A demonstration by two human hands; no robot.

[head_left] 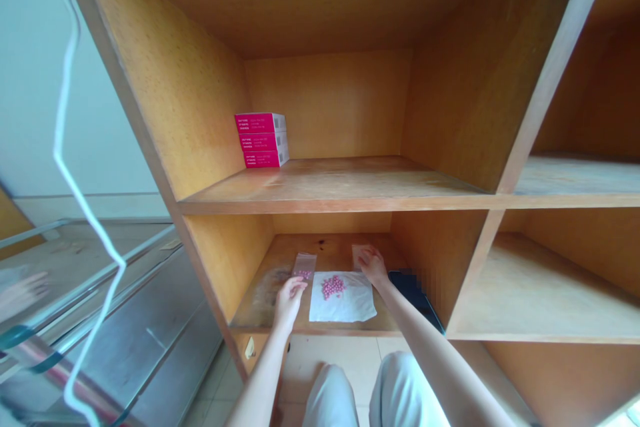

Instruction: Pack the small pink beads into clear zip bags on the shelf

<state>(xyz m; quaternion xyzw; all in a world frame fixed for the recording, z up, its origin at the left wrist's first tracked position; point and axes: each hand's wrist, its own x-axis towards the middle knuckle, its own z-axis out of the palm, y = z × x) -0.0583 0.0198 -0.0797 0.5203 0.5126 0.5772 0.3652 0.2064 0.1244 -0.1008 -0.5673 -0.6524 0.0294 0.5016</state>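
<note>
On the lower shelf lies a white cloth or sheet [320, 310] with a small heap of pink beads [333, 287] on it. To its left is a small clear plastic bag [306, 261] with some pink beads near its lower end. My left hand [289, 300] is at that lower end, fingers bent and drawn together; whatever is between the fingertips is too small to make out. Beyond the sheet's right far corner, my right hand [373, 265] has its fingers closed on the edge of another clear plastic bag [357, 255], which looks flat.
A dark flat object [417, 297] lies right of my right forearm. Three stacked pink boxes [261, 141] stand on the shelf above [340, 180]. Wooden dividers enclose both shelves. At left are a white cable [63, 127], a metal-railed surface [150, 327] and another person's hand [27, 290].
</note>
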